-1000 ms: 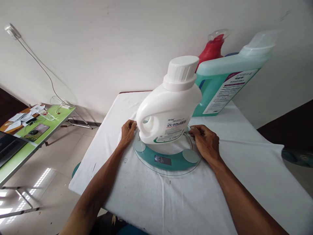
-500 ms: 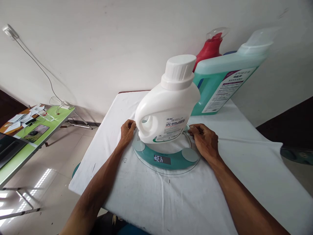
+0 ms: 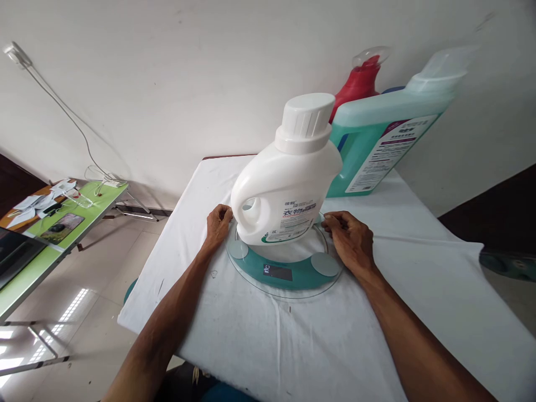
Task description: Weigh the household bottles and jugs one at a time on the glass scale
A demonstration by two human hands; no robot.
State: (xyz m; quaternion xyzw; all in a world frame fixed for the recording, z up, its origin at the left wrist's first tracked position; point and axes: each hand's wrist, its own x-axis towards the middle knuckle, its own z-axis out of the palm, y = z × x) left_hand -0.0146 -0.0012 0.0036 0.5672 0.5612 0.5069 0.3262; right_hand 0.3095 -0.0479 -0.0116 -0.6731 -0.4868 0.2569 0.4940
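Observation:
A white laundry detergent bottle point(image 3: 288, 173) with a ribbed cap stands on a round glass digital scale point(image 3: 268, 272). Its loop handle faces left. The scale's dark display, at the near edge, shows only small marks at its left end. My left hand point(image 3: 218, 224) is closed at the scale's left rim, fingertips curled beside the bottle's handle. At the right rim, my right hand point(image 3: 350, 237) is closed too, thumb and fingers pinched on the glass edge. Both forearms rest over the white cloth. The bottle hides the scale's far side.
Behind the bottle, a large green liquid jug point(image 3: 385, 139) and a red bottle point(image 3: 358, 86) stand near the wall. White cloth point(image 3: 251, 340) covers the table. On the left, a green table point(image 3: 62, 240) holds papers, a mouse and a laptop; a cable hangs from a wall socket.
The large digits on the scale's display have gone dark, leaving only small marks at the left. Hands, bottle and scale stay in place.

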